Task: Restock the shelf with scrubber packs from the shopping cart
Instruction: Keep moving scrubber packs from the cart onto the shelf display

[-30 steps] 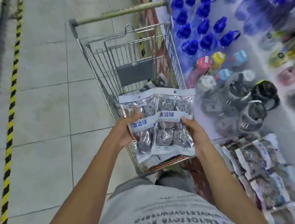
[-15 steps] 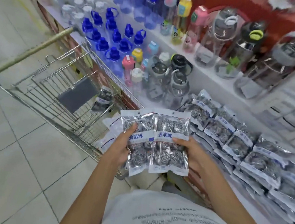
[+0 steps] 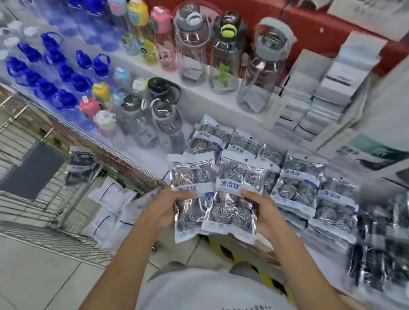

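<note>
1. While both hands were raised in front of the chest, they held two scrubber packs side by side, with the right pack overlapping the left one's inner edge.
2. The left hand [image 3: 164, 207] gripped the left pack [image 3: 190, 194] from its 9 o'clock side, thumb across the front over the blue label band.
3. The right hand [image 3: 265, 214] gripped the right pack [image 3: 235, 196] from its 3 o'clock side, thumb likewise on the front near the label.
4. Both packs stood roughly upright, white header strips at 12 o'clock, steel-wool balls showing through the clear film.
5. The held packs hung in the air just before the shelf [image 3: 204, 101] edge, not touching it.
6. From 12 to 3 o'clock of the hands, shelved packs [image 3: 296, 185] lay in overlapping rows on the lower tier.
7. At 9 o'clock stood the wire cart [image 3: 29, 186], with one pack [image 3: 81, 166] upright against its mesh and several white-backed packs [image 3: 113, 208] lying near its corner.
8. At 10 to 11 o'clock, blue-capped bottles [image 3: 52, 71] filled the shelf; at 12 o'clock stood large clear jugs [image 3: 192, 49].
9. At 1 to 2 o'clock, white boxes [image 3: 332, 93] were stacked on the upper tier.
10. At 6 o'clock, a grey printed shirt [image 3: 226, 307] filled the lower frame.
</note>
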### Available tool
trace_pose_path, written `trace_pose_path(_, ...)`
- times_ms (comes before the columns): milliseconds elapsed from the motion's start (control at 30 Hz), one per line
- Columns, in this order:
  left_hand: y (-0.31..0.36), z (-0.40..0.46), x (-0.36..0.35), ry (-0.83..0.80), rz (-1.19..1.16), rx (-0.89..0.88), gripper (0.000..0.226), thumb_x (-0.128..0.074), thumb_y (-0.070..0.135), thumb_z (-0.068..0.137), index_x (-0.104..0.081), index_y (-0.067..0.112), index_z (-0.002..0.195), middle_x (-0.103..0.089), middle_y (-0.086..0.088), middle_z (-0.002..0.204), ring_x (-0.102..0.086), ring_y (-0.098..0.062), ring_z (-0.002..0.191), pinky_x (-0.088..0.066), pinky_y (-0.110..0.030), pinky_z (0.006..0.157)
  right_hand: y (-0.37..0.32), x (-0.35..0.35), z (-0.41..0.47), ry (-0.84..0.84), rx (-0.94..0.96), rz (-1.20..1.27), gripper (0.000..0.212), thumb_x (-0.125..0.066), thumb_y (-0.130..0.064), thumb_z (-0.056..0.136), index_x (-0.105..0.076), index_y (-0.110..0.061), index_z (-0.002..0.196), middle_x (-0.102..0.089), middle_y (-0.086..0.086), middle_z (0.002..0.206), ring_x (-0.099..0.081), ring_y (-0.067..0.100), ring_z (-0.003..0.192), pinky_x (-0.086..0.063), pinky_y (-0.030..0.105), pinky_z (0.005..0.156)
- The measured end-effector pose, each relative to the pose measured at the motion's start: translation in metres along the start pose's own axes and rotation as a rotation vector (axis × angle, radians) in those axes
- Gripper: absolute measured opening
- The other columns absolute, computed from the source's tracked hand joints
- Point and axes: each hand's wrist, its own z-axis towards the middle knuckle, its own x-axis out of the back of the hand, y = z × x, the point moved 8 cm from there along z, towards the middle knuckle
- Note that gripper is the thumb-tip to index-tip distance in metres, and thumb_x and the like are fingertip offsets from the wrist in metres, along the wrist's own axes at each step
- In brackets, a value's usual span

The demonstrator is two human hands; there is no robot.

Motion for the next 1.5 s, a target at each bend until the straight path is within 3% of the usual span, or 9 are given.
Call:
trace_pose_path(233,0.038,0.056,-0.020,0.007,0.040,-0.045,0.044,-0.082,0.008,0.083,-0.059,-0.001,0.120,-0.075,-0.022,0.111,-0.077,-0.031,0.094,-0.064,-0.040,0.073,-0.030,0.019,0.042,0.073,-0.023,0.092,0.097,-0.100,-0.019,0.057,-0.048,0.004,0.136,-0.076,0.015,0.106,-0.072,0.026,0.077,-0.058,0.036,0.064)
trace_pose_path(367,0.071,0.099,-0.022,-0.005,0.098,-0.061,0.052,-0.084,0.012,0.083,-0.059,0.006,0.128,-0.076,-0.014,0.116,-0.070,-0.035,0.114,-0.054,-0.054,0.102,-0.050,0.012,0.065,0.158,-0.038,0.128,0.041,-0.080,-0.008,0.085,-0.059,-0.001,0.119,-0.072,0.004,0.083,-0.064,0.016,0.060,-0.053,0.030,0.053)
trace_pose_path(467,0.095,0.131,-0.025,-0.023,0.182,-0.068,0.063,-0.084,0.013,0.082,-0.048,0.011,0.133,-0.071,-0.002,0.113,-0.060,-0.032,0.127,-0.041,-0.051,0.115,-0.051,0.010,0.089,0.250,-0.068,0.124,0.043,-0.083,-0.011,0.081,-0.064,0.002,0.118,-0.072,0.005,0.082,-0.066,0.014,0.054,-0.052,0.025,0.048)
trace_pose_path(600,0.119,0.167,-0.029,-0.065,0.266,-0.027,0.119,-0.096,0.036,0.061,-0.028,0.019,0.157,-0.053,-0.009,0.150,-0.052,-0.032,0.137,-0.038,-0.056,0.117,-0.053,0.009,0.119,0.383,-0.083,0.122,0.070,-0.090,-0.019,0.070,-0.060,-0.009,0.132,-0.074,0.009,0.105,-0.068,0.025,0.092,-0.055,0.037,0.073)
trace_pose_path(767,0.135,0.219,-0.025,0.019,0.468,0.024,0.111,-0.092,0.045,0.066,-0.032,0.026,0.157,-0.042,-0.009,0.159,-0.045,-0.038,0.141,-0.040,-0.066,0.110,-0.057,0.020,0.178,0.423,-0.017,0.102,0.125,-0.098,-0.031,0.042,-0.039,-0.021,0.152,-0.059,0.013,0.140,-0.057,0.035,0.126,-0.042,0.059,0.110)
trace_pose_path(933,0.159,0.239,-0.040,0.053,0.667,-0.094,0.095,-0.080,0.034,0.089,-0.023,0.017,0.162,-0.029,-0.008,0.167,-0.031,-0.034,0.151,-0.032,-0.051,0.122,-0.090,-0.006,0.173,0.510,-0.035,-0.035,0.094,-0.086,-0.019,0.080,-0.031,-0.012,0.156,-0.054,0.007,0.142,-0.053,0.033,0.129,-0.043,0.042,0.107)
trace_pose_path(1100,0.156,0.253,-0.043,0.084,0.865,-0.086,0.096,-0.076,0.043,0.088,-0.021,0.019,0.162,-0.030,-0.012,0.166,-0.039,-0.038,0.147,-0.038,-0.056,0.118,-0.096,0.002,0.186,0.574,-0.004,-0.269,0.090,-0.083,-0.021,0.084,-0.030,-0.013,0.156,-0.046,0.012,0.153,-0.048,0.033,0.136,-0.040,0.045,0.114)
trace_pose_path(1333,0.156,0.261,-0.049,0.122,0.915,-0.178,0.087,-0.077,0.041,0.090,-0.032,0.011,0.158,-0.044,-0.015,0.158,-0.044,-0.037,0.144,-0.039,-0.051,0.118,-0.104,0.013,0.185,0.656,0.016,-0.456,0.071,-0.076,-0.019,0.091,-0.036,-0.006,0.147,-0.058,0.013,0.127,-0.058,0.025,0.098,-0.044,0.031,0.076)
trace_pose_path(1500,0.157,0.250,-0.044,0.143,0.932,-0.243,0.078,-0.074,0.039,0.093,-0.036,0.010,0.154,-0.051,-0.016,0.152,-0.050,-0.038,0.138,-0.044,-0.050,0.114,-0.113,0.010,0.174,0.637,0.096,-0.640,0.066,-0.077,-0.022,0.090,-0.040,-0.005,0.143,-0.059,0.012,0.127,-0.063,0.025,0.095,-0.050,0.033,0.074)
